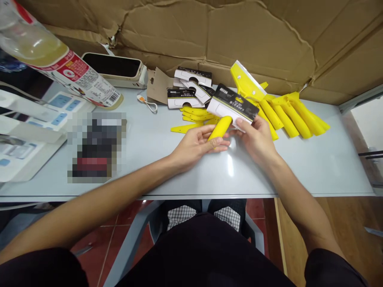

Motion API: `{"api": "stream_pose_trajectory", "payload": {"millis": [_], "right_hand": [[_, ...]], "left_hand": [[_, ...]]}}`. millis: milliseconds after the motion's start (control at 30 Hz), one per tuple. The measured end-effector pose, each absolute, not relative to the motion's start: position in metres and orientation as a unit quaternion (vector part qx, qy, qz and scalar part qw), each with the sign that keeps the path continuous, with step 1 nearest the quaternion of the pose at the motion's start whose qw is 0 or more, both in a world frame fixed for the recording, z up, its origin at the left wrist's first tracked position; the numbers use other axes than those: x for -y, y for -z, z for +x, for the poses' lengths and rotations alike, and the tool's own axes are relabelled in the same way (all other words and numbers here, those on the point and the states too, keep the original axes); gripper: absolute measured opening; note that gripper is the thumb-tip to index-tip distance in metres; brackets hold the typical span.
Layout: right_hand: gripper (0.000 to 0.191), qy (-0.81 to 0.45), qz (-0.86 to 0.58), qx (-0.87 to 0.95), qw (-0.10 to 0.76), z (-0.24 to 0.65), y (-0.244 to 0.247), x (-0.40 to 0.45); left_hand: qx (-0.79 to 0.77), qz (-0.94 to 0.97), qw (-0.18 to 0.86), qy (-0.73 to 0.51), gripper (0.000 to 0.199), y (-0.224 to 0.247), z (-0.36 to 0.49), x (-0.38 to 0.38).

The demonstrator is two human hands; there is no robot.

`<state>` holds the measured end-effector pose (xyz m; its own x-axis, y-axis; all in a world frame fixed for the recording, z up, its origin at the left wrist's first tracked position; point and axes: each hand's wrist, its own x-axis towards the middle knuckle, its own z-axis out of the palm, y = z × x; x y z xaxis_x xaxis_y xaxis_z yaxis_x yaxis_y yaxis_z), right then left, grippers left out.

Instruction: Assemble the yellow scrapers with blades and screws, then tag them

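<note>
Gripping a yellow handle [220, 130] is the left hand [193, 146]; the right hand [260, 137] pinches the card [233, 105] around it; loose cards [184, 99], bare handles [287, 120] remain.

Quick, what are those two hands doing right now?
Left hand: holding the yellow handle, thumb on top.
Right hand: holding the black-and-white card by its lower right corner.
</note>
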<state>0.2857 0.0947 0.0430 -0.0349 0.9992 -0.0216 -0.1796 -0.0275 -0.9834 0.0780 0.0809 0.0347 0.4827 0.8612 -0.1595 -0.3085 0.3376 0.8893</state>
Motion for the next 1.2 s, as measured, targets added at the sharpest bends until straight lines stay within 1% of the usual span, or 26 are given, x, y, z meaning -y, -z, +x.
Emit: {"api": "stream_pose_trajectory", "payload": {"millis": [100,267,433,533,600,700,800,933,1100,1133,1200], "right_hand": [[0.04,-0.55,-0.461,0.435,0.544,0.289,-0.049,-0.099],[0.041,-0.51,-0.484,0.437,0.561,0.295,-0.057,-0.102],[0.04,-0.511,-0.486,0.399,0.586,0.299,-0.06,-0.103],[0.038,-0.532,-0.482,0.38,0.583,0.299,-0.06,-0.103],[0.037,-0.543,-0.488,0.374,0.571,0.298,-0.059,-0.103],[0.035,-0.566,-0.491,0.379,0.544,0.294,-0.058,-0.101],[0.038,-0.594,-0.486,0.397,0.504,0.288,-0.057,-0.096],[0.043,-0.624,-0.472,0.429,0.452,0.281,-0.055,-0.09],[0.049,-0.645,-0.442,0.439,0.442,0.281,-0.049,-0.089],[0.049,-0.653,-0.436,0.447,0.429,0.283,-0.048,-0.088],[0.049,-0.674,-0.424,0.478,0.372,0.29,-0.048,-0.086]], "left_hand": [[-0.333,0.409,0.765,-0.37,0.054,-0.031,0.078,-0.078],[-0.313,0.438,0.8,-0.265,0.053,-0.026,0.076,-0.077],[-0.316,0.485,0.789,-0.208,0.05,-0.034,0.072,-0.078],[-0.291,0.52,0.78,-0.191,0.04,-0.04,0.071,-0.078],[-0.288,0.532,0.769,-0.207,0.035,-0.042,0.072,-0.078],[-0.342,0.491,0.744,-0.296,0.041,-0.044,0.072,-0.082],[-0.378,0.434,0.727,-0.373,0.044,-0.047,0.067,-0.092],[-0.394,0.44,0.71,-0.382,0.038,-0.049,0.059,-0.104],[-0.406,0.435,0.679,-0.431,0.032,-0.046,0.061,-0.107],[-0.403,0.429,0.674,-0.446,0.031,-0.046,0.061,-0.107],[-0.403,0.415,0.662,-0.477,0.029,-0.048,0.061,-0.109]]}}
